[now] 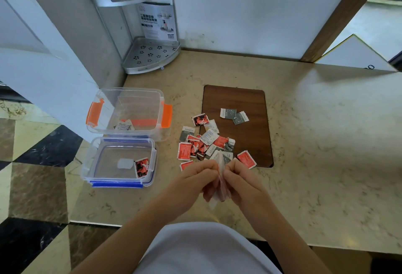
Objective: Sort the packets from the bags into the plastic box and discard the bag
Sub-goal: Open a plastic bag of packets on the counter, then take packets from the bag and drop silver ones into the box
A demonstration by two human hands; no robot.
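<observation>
Several small red, white and grey packets (pixel 207 143) lie in a loose pile on the marble counter. Just in front of the pile, my left hand (pixel 196 181) and my right hand (pixel 241 181) are pinched together on a thin clear plastic bag (pixel 219 189) held edge-on between them. Two grey packets (pixel 233 116) lie apart on a brown wooden board (pixel 235 97). At the left, the clear box with orange clips (pixel 167 114) holds a white packet (pixel 124 125). Nearer me, the clear box with blue clips (pixel 117 184) holds a red packet (pixel 141 167).
A metal corner rack (pixel 150 56) with a printed card stands at the back left against the wall. The counter's front edge (pixel 95 222) drops to a tiled floor on the left. A brown wooden post (pixel 339 13) rises at the back right.
</observation>
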